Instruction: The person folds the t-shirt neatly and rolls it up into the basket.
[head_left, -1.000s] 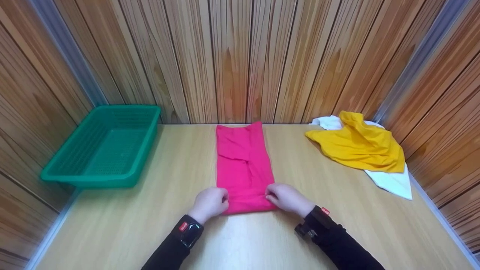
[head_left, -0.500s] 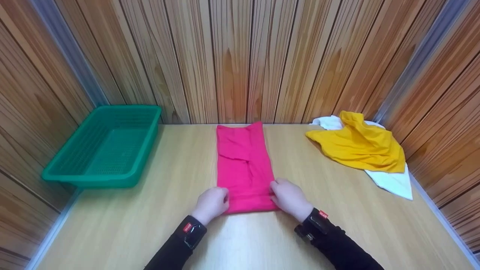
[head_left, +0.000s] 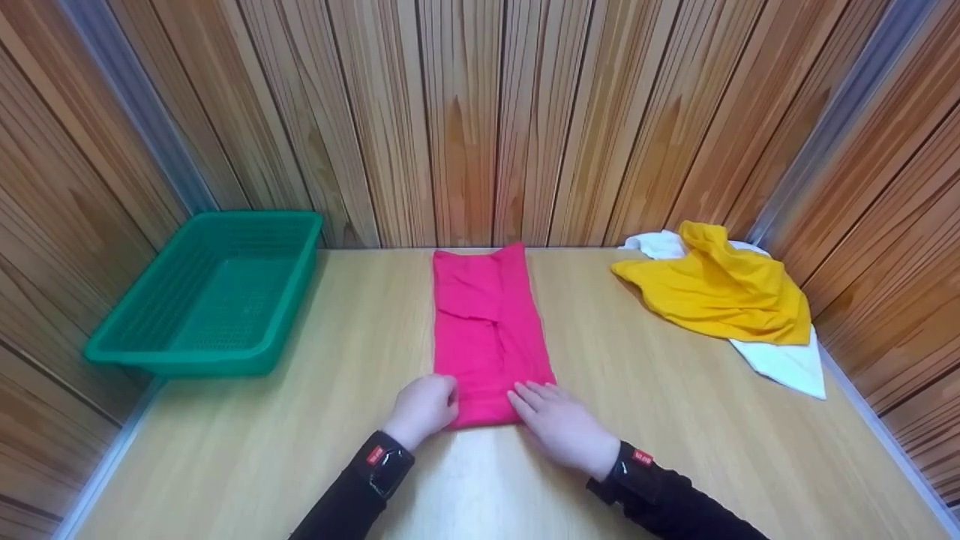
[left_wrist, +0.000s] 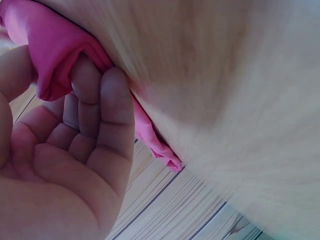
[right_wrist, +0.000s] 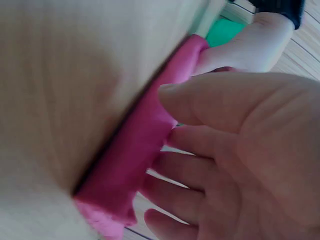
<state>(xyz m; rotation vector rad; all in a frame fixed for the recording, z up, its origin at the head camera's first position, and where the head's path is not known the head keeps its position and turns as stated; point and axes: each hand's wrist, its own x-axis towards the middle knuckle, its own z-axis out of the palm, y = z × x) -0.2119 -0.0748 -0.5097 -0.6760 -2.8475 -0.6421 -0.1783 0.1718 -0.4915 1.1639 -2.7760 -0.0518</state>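
Note:
A bright pink cloth (head_left: pixel 487 330), folded into a long strip, lies in the middle of the table, its near end turned over on itself. At the left corner of that near end, my left hand (head_left: pixel 421 409) pinches the folded layers; the left wrist view shows the rolled edge of the cloth (left_wrist: pixel 55 47) between thumb and fingers. My right hand (head_left: pixel 566 427) rests over the near right corner, fingers straight and slightly spread on the fabric. In the right wrist view, its fingertips meet the folded edge (right_wrist: pixel 132 145), and the thumb stands apart.
A green plastic basket (head_left: pixel 296 300) stands on the left of the wooden table (head_left: pixel 375 322). At the back right a crumpled yellow cloth (head_left: pixel 727 292) lies over a white cloth (head_left: pixel 787 367). Wood-panelled walls (head_left: pixel 465 112) close in the back and both sides.
My right hand has let go of the right edge and moved inward, its fingers now straight on the fold, which lies flatter. My left hand keeps its pinch in nearly the same place.

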